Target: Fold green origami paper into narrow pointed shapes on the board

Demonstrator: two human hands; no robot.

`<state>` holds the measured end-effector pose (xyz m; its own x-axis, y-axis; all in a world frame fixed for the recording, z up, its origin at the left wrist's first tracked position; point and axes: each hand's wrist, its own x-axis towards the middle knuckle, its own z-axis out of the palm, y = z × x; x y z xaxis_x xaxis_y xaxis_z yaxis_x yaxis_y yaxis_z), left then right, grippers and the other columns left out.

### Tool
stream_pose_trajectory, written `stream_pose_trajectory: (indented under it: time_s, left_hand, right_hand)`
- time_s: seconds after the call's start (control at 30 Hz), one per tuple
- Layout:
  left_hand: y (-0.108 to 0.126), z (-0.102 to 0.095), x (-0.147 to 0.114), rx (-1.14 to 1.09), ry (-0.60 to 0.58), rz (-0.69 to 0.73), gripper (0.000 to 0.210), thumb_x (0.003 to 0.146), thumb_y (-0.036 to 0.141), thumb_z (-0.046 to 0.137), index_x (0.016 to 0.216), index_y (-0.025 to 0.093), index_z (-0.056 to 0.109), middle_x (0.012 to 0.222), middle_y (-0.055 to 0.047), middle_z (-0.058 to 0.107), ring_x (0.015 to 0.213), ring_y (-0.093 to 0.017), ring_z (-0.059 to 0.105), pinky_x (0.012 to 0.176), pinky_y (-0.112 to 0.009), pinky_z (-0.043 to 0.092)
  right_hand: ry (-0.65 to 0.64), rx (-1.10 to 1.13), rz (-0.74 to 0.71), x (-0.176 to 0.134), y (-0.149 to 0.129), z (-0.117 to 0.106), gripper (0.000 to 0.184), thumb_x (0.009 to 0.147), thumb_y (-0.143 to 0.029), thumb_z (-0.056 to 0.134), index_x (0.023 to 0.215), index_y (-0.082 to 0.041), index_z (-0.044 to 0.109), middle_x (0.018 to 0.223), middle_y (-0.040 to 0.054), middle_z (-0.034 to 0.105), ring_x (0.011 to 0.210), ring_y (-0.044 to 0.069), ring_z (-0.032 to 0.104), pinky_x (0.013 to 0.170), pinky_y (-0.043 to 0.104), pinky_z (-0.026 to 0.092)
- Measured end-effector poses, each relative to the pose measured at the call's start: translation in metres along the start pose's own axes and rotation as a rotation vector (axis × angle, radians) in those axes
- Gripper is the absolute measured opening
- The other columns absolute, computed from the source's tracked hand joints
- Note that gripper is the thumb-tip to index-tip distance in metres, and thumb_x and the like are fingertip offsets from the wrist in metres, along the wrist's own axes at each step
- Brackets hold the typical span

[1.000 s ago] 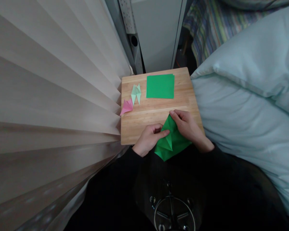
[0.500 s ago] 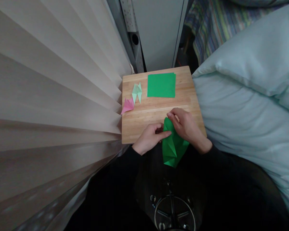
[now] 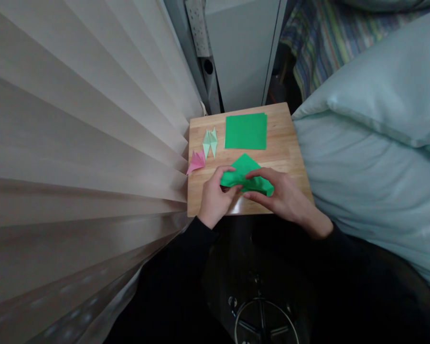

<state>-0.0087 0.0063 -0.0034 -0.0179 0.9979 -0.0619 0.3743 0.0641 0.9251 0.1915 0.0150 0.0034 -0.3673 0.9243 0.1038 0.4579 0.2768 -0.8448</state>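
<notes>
A creased sheet of green origami paper (image 3: pixel 244 166) is between my hands, over the near part of a small wooden table (image 3: pixel 281 162). My left hand (image 3: pixel 217 196) pinches its left side, thumb below and fingers above. With thumb and fingers curved round the right side, my right hand (image 3: pixel 277 191) grips the same sheet. The paper's far corner points away from me, and its near edge is bent up toward me. Part of the sheet is hidden behind my fingers.
Beyond my hands lies a stack of green paper (image 3: pixel 245 131). Pale green folded paper pieces (image 3: pixel 209 142) and a pink folded piece (image 3: pixel 197 162) rest at the table's left. A pleated curtain (image 3: pixel 93 143) borders the left side, pale bedding (image 3: pixel 372 162) the right, a cabinet (image 3: pixel 241 52) the back.
The green paper has gone from hanging past the table's near edge to lying over the tabletop, turned and spread. My left hand now grips its left side, my right hand its right.
</notes>
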Motion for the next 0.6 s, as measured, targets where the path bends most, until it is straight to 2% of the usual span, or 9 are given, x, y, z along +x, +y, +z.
stream_pose_trajectory:
  time_s: [0.07,0.2,0.37,0.47,0.6]
  left_hand:
    - [-0.002,0.001,0.0,-0.049,0.003,-0.029,0.04,0.072,0.025,0.086,0.107,0.022,0.068,0.09,-0.001,0.069,0.073,-0.015,0.062,0.067,-0.027,0.05]
    - [-0.002,-0.001,0.004,-0.189,-0.057,-0.14,0.045,0.069,0.028,0.089,0.109,0.02,0.069,0.082,0.001,0.069,0.07,-0.014,0.064,0.066,-0.027,0.052]
    - [0.003,-0.006,0.008,-0.369,-0.079,-0.179,0.047,0.068,0.027,0.088,0.109,0.015,0.067,0.083,-0.002,0.075,0.08,-0.017,0.074,0.086,-0.035,0.06]
    - [0.006,-0.004,0.006,-0.389,-0.082,-0.175,0.046,0.069,0.029,0.088,0.108,0.016,0.068,0.084,-0.002,0.076,0.082,-0.017,0.074,0.09,-0.037,0.061]
    - [0.008,-0.001,0.002,-0.392,-0.11,-0.173,0.046,0.072,0.036,0.087,0.11,0.017,0.07,0.091,-0.003,0.077,0.086,-0.017,0.074,0.087,-0.035,0.061]
  right_hand:
    - [0.037,-0.107,-0.052,0.001,0.004,0.002,0.029,0.087,-0.034,0.079,0.111,-0.02,0.071,0.108,0.0112,0.078,0.1,0.031,0.071,0.091,0.045,0.049]
    - [0.075,-0.237,-0.143,0.002,0.011,-0.001,0.005,0.092,-0.021,0.07,0.097,-0.023,0.072,0.094,0.0062,0.078,0.095,0.027,0.071,0.096,0.046,0.045]
    - [0.075,-0.294,-0.18,0.002,0.011,-0.005,0.01,0.093,-0.017,0.066,0.089,-0.023,0.072,0.088,0.005,0.075,0.09,0.025,0.067,0.091,0.042,0.043]
    - [0.078,-0.345,-0.193,0.001,0.008,-0.001,0.011,0.093,-0.015,0.064,0.088,-0.023,0.07,0.096,0.0072,0.075,0.097,0.027,0.066,0.092,0.043,0.042]
    - [0.092,-0.351,-0.224,-0.001,0.002,0.005,0.004,0.094,-0.019,0.065,0.093,-0.021,0.068,0.118,0.0122,0.073,0.112,0.031,0.065,0.1,0.048,0.042]
